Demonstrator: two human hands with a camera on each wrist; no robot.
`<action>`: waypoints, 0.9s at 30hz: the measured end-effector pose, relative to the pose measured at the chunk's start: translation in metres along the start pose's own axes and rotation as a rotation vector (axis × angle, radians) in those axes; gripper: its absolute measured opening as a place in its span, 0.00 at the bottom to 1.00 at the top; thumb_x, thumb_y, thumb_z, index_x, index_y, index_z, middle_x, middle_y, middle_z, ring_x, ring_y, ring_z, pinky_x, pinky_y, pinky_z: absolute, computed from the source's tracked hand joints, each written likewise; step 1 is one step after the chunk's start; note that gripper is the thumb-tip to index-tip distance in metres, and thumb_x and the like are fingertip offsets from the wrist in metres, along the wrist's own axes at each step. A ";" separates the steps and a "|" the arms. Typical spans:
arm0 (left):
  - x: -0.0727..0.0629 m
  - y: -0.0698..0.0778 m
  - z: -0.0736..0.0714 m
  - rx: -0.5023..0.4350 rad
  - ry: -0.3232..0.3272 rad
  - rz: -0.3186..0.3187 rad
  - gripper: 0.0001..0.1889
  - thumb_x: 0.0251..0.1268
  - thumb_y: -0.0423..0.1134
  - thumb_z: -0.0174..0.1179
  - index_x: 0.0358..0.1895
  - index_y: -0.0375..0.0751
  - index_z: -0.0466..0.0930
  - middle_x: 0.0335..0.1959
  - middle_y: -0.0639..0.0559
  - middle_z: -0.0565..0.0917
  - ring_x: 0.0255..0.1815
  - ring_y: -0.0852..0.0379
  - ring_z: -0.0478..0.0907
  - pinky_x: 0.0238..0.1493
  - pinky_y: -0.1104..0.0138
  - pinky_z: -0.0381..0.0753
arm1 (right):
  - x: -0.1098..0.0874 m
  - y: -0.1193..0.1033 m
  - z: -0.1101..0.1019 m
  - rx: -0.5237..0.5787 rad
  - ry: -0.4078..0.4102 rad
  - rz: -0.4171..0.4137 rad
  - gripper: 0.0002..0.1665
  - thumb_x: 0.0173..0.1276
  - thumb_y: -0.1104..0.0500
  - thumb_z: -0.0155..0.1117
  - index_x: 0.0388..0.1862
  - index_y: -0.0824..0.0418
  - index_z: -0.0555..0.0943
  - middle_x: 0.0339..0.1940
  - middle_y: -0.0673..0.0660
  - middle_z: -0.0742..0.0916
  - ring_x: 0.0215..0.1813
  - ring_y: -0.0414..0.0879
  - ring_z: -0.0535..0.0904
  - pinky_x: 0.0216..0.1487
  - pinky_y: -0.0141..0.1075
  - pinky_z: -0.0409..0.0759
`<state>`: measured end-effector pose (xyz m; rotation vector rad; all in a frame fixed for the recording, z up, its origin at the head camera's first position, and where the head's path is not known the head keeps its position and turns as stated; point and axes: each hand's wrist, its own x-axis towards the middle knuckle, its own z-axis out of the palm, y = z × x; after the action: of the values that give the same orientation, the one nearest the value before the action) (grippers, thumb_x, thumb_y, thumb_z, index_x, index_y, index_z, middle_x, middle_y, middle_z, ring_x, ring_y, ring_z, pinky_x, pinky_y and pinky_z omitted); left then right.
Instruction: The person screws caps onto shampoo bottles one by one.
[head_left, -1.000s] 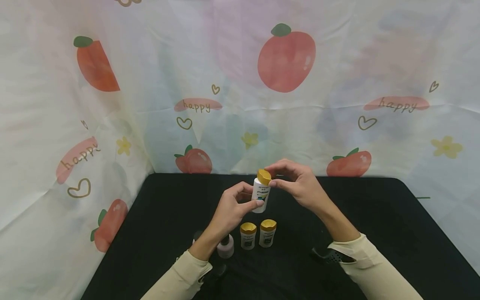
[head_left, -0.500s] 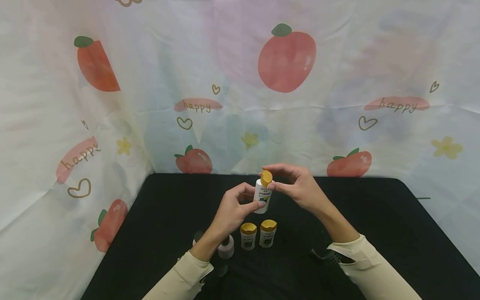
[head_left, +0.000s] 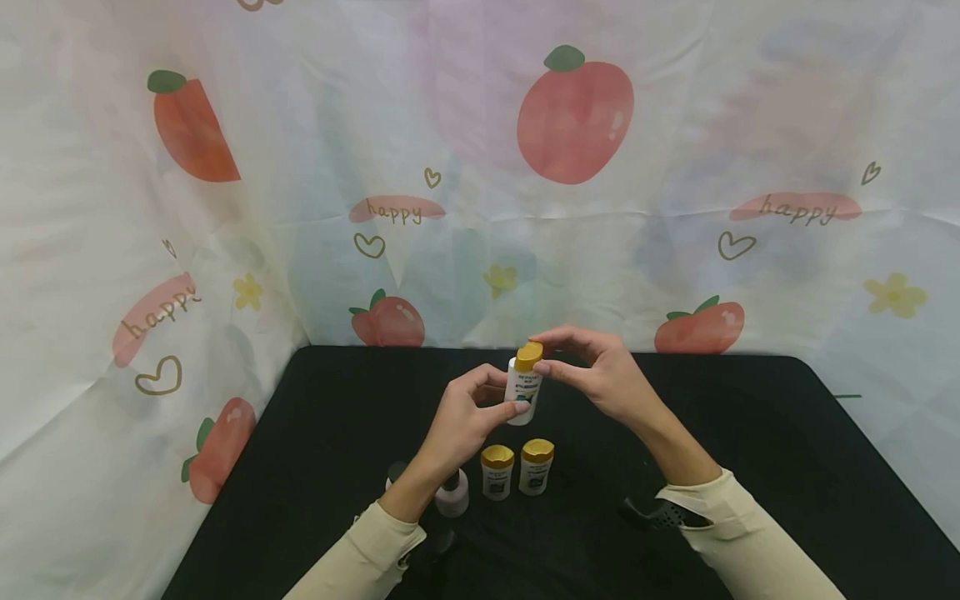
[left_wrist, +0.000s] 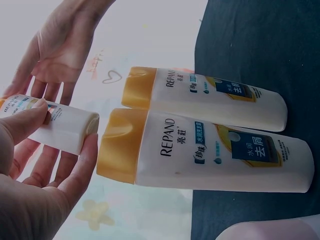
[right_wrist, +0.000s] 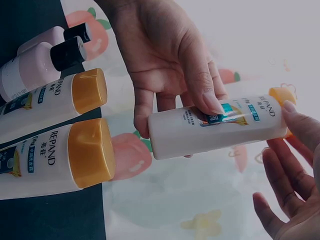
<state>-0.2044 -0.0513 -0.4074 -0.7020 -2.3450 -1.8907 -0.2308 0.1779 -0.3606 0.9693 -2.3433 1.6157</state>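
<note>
Pink is the leftmost colour on the black tabletop: a pale pink bottle with a dark cap stands just beside the left forearm, a second one half hidden behind it. Next come two white bottles with gold caps, upright and close together, near the person. Above them the left hand grips the raised white bottle round its lower body, thumb across the label and fingers curled behind, holding it clear of the tabletop and slightly tilted. To the right, the right hand pinches the gold cap between thumb and fingertips; whether the cap is loose or seated cannot be told. The grip low on the body leaves the top free to swing, so a hard twist or pull at the cap could probably wrench the bottle from the left fingers. Falling, it would likely land on the two standing bottles directly beneath and topple them. If the cap came off suddenly, contents might spill onto the cloth.
</note>
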 end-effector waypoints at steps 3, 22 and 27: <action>0.000 0.000 0.000 -0.003 0.006 -0.008 0.11 0.65 0.38 0.71 0.48 0.48 0.83 0.48 0.55 0.85 0.50 0.58 0.85 0.52 0.59 0.84 | -0.001 0.001 0.000 0.004 0.003 -0.022 0.18 0.70 0.67 0.68 0.58 0.58 0.84 0.52 0.55 0.86 0.56 0.43 0.83 0.61 0.33 0.78; 0.000 -0.002 0.000 -0.010 0.018 -0.010 0.11 0.64 0.37 0.71 0.48 0.48 0.82 0.48 0.55 0.85 0.50 0.59 0.85 0.53 0.59 0.84 | 0.000 -0.001 -0.001 0.034 0.012 -0.041 0.17 0.68 0.67 0.69 0.55 0.57 0.85 0.50 0.54 0.86 0.54 0.47 0.83 0.62 0.33 0.79; 0.000 -0.001 0.000 -0.009 0.021 -0.012 0.12 0.64 0.37 0.72 0.47 0.47 0.82 0.48 0.55 0.85 0.49 0.60 0.85 0.52 0.59 0.85 | 0.000 -0.002 -0.001 0.048 0.008 -0.054 0.17 0.68 0.69 0.69 0.55 0.59 0.85 0.50 0.55 0.86 0.54 0.48 0.82 0.63 0.37 0.78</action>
<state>-0.2046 -0.0515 -0.4080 -0.6663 -2.3349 -1.9047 -0.2299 0.1783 -0.3588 1.0240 -2.2626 1.6596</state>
